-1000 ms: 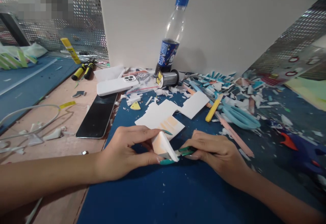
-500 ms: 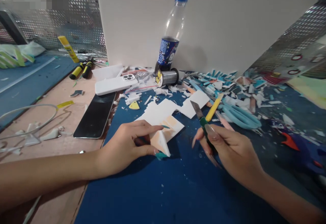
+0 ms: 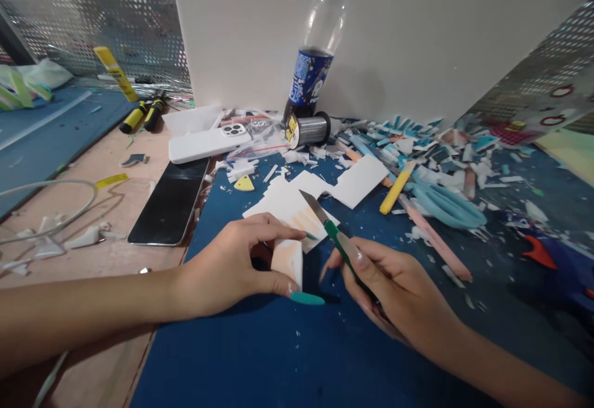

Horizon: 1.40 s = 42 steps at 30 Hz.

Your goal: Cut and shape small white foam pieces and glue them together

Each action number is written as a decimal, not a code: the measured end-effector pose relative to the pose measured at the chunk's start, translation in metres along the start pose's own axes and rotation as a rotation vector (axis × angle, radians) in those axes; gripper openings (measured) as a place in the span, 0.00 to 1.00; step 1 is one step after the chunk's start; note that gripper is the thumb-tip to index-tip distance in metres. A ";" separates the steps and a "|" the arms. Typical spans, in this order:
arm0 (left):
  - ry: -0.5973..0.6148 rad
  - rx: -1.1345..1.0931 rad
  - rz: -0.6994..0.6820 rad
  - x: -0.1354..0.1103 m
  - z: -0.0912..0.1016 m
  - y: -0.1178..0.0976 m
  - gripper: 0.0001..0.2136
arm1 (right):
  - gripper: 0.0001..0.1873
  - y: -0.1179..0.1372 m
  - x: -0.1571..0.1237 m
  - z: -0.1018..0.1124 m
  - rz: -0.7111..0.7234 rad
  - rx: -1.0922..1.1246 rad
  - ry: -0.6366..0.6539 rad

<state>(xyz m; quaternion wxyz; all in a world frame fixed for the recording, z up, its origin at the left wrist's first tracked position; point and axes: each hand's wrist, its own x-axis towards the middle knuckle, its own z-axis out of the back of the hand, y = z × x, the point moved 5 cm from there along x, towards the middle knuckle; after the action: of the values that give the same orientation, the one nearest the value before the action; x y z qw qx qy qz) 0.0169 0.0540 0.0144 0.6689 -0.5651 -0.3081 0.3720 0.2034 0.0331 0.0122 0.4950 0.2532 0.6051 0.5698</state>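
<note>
My left hand [image 3: 236, 265] pinches a small white foam piece [image 3: 288, 260] with a pale orange tint between thumb and fingers, its edge facing right. Long teal nails show at its fingertips. In my right hand [image 3: 399, 281] is a craft knife [image 3: 341, 242] with a green handle. Its bare blade points up and left, apart from the piece and just beyond it. Behind the piece, a white foam sheet [image 3: 283, 200] with orange strokes lies flat on the blue cutting mat [image 3: 260, 358].
A black phone [image 3: 169, 207] and a white phone [image 3: 204, 146] lie at left. A bottle [image 3: 313, 80] stands behind a wire spool [image 3: 313, 130]. Foam scraps [image 3: 408, 138], a yellow stick [image 3: 398, 188], a pink stick [image 3: 439, 241] and blue-handled scissors [image 3: 448, 207] lie at right.
My right hand has brought the knife left, nearer the foam piece. The piece has turned in my left fingers so its edge stands more upright. The view has shifted slightly.
</note>
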 end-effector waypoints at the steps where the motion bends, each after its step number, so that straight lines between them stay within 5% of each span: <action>1: 0.022 0.079 -0.036 0.000 -0.001 -0.002 0.23 | 0.25 0.000 0.000 -0.002 -0.005 0.028 0.010; 9: 0.146 0.516 -0.423 -0.011 -0.014 -0.014 0.32 | 0.15 0.001 0.005 -0.005 0.004 -0.074 0.006; 15: 0.111 0.707 -0.552 -0.015 -0.021 -0.029 0.14 | 0.21 0.001 0.000 -0.012 -0.101 0.085 0.142; 18: 0.044 0.723 -0.647 -0.016 -0.021 -0.033 0.14 | 0.21 0.004 -0.001 -0.018 -0.061 0.119 0.197; 27: -0.077 0.603 -0.528 -0.014 -0.011 -0.023 0.26 | 0.20 0.001 -0.003 -0.026 -0.024 0.122 0.106; 33: -0.039 0.652 -0.352 -0.016 -0.018 -0.025 0.27 | 0.20 0.001 -0.005 -0.023 -0.005 0.116 -0.020; 42: -0.129 0.854 -0.571 -0.022 -0.030 -0.032 0.13 | 0.18 0.001 -0.007 -0.029 -0.001 0.156 0.062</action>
<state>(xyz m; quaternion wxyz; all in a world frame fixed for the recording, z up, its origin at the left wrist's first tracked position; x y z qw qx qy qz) 0.0348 0.0170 0.0408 0.8944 -0.1110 -0.3116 0.3011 0.1805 0.0143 0.0112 0.4550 0.2728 0.6631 0.5281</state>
